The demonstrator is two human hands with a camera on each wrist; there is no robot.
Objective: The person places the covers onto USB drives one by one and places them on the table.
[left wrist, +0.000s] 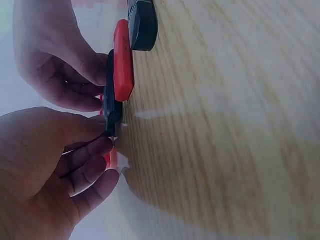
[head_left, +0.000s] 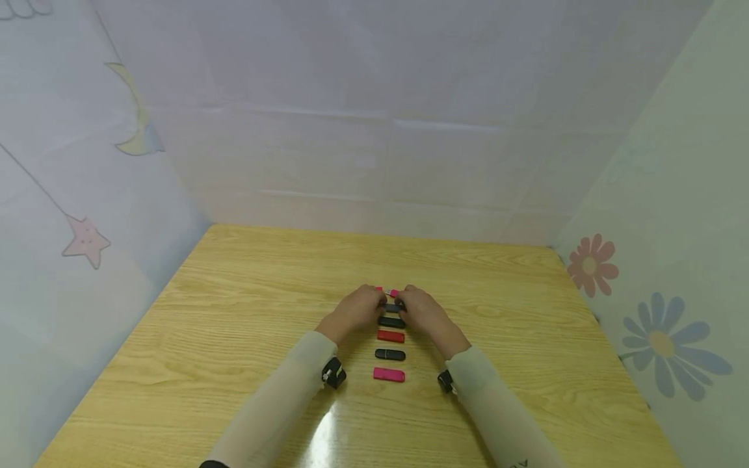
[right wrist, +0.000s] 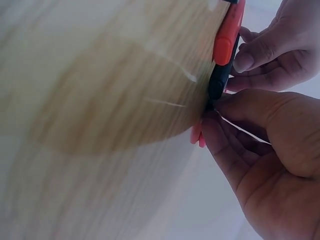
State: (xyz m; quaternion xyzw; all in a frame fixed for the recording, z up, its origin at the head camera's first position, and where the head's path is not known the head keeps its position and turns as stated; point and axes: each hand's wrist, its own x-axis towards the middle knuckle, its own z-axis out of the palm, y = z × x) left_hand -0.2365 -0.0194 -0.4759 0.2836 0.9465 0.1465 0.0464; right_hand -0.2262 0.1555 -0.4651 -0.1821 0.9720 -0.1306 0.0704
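Observation:
Several USB flash drives lie in a column on the wooden table. My left hand and right hand meet at the far end, at either end of a dark grey flash drive. Thumb and fingers of each hand pinch one end; the fingertips partly hide it. Just beyond it lies a pink-red flash drive with its metal plug showing and a red piece at its left. Nearer are a black flash drive and a red flash drive, the latter also large in the left wrist view.
Closer to me lie another black flash drive and a pink flash drive. The wooden table extends on both sides. Pale printed sheets stand along its back and sides.

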